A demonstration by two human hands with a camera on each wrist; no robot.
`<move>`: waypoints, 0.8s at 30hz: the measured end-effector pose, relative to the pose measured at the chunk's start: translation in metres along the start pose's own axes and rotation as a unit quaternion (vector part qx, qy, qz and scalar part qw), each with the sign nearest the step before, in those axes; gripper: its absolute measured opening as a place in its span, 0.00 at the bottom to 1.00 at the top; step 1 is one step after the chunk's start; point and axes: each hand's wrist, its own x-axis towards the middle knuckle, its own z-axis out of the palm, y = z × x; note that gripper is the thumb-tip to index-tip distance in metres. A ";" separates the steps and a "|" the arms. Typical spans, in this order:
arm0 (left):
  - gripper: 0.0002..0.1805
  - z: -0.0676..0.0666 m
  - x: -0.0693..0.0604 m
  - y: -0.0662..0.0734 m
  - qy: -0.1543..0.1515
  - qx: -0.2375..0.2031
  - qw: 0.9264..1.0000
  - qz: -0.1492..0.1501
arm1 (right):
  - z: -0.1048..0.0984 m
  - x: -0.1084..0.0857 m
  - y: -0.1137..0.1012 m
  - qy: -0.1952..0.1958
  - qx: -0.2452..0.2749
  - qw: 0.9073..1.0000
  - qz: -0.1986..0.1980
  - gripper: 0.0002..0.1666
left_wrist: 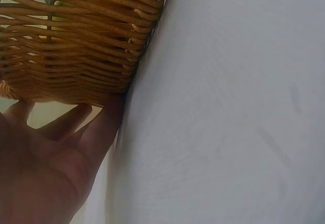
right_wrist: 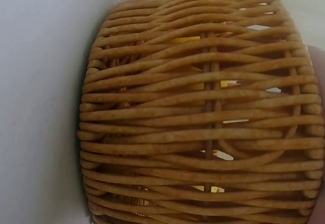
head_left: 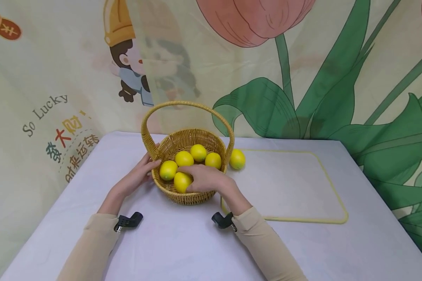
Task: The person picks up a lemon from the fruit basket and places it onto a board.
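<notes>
A wicker basket point(head_left: 191, 199) with a tall arched handle stands on the table, holding several yellow lemons point(head_left: 198, 152). At its left side, my left hand point(head_left: 137, 176) grips the basket, thumb at the rim by the handle's base. In the left wrist view, the fingers point(left_wrist: 101, 130) of that hand touch the outer weave low down. Reaching over the front right rim, my right hand point(head_left: 209, 178) pinches the nearest lemon point(head_left: 182, 182) between thumb and fingers inside the basket. The right wrist view is mostly filled by the basket wall point(right_wrist: 203, 112), with bits of yellow behind it.
Just right of the basket, another lemon point(head_left: 237, 159) lies at the left back part of a pale rectangular board point(head_left: 288, 183) with a yellow edge. A white cloth point(head_left: 176, 242) covers the table. Behind it hangs a printed curtain point(head_left: 260, 86).
</notes>
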 end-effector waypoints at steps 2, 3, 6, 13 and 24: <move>0.40 0.000 0.000 -0.001 0.000 0.001 1.000 0.002 | 0.000 0.000 0.001 0.000 -0.004 1.000 -0.007 0.40; 0.40 0.000 0.000 -0.001 -0.001 0.001 1.000 0.003 | -0.001 0.000 0.001 0.000 -0.005 1.000 -0.011 0.41; 0.40 -0.001 0.001 -0.003 -0.002 -0.005 1.000 0.006 | -0.001 0.000 0.001 0.001 -0.008 0.999 -0.031 0.41; 0.40 -0.001 0.002 -0.004 -0.004 -0.010 1.000 0.013 | -0.001 -0.001 0.001 -0.008 -0.007 0.998 -0.058 0.35; 0.39 0.001 0.001 -0.001 0.000 -0.008 1.000 0.004 | -0.001 0.001 0.001 -0.002 0.009 0.999 -0.053 0.32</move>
